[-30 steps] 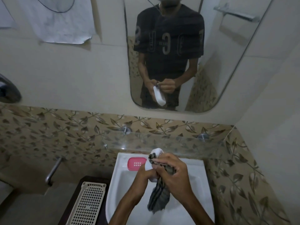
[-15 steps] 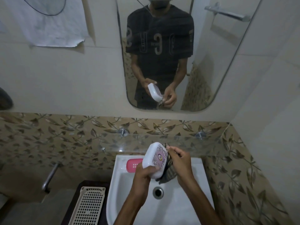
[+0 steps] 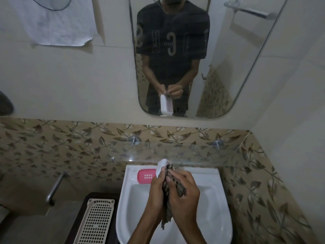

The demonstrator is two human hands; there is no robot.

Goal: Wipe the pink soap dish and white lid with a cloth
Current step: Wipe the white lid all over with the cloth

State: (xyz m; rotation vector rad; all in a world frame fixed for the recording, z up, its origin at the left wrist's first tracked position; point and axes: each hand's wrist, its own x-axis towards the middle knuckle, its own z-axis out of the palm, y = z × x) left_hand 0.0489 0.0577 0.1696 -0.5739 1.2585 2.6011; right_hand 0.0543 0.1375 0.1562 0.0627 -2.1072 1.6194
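Observation:
Over the white sink (image 3: 216,206), my left hand (image 3: 157,194) holds the white lid (image 3: 161,167) upright, so that only its top end shows above my fingers. My right hand (image 3: 184,196) grips the dark checked cloth (image 3: 168,189) and presses it against the lid; the cloth's tail hangs down between my wrists. The pink soap dish (image 3: 146,176) lies on the sink's back left ledge, just left of my hands. The mirror (image 3: 228,67) reflects both hands with the lid.
A glass shelf (image 3: 202,154) juts out from the leaf-patterned tiles just above the sink. A cream perforated basket (image 3: 95,222) lies on a dark surface left of the sink. A metal bar (image 3: 55,187) sticks out of the wall further left.
The lid has turned from facing me to edge-on and upright. My right hand has come down over it, with the cloth against the lid.

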